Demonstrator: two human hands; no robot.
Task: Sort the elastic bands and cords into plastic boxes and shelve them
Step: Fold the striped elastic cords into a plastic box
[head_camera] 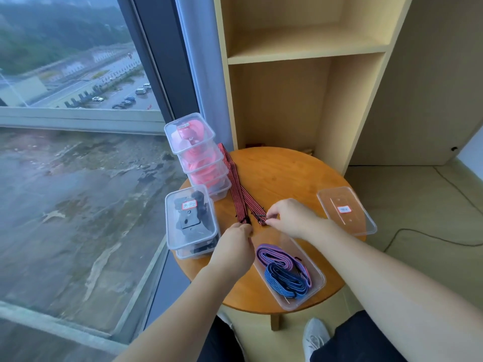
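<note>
Red-and-black striped band (236, 189) lay flat on the round wooden table (287, 173), doubled into two strands that formed a narrow V. Its long axis ran away from the person. The far part reached the table's far-left edge beside a stack of boxes (198, 158) holding pink bands, and the two loose ends pointed back toward the person and lay a little apart. The left hand (232, 246) had its fingers curled and pinched the end of the left strand. The right hand (290, 218) pinched the end of the right strand between thumb and fingertip, with its other fingers bent above it. Both hands were near the middle of the table.

Just beside the hands, on the near side, stood an open clear box (317, 283) with a coiled purple band (274, 257) and a coiled blue band (285, 280) inside. A clear lid (347, 210) with a small label lay flat on the table's right edge. Two stacked lidded boxes (190, 223) with black items sat at the left edge. A pale wooden shelf unit (300, 50) stood behind the table, next to a large window (78, 126).
</note>
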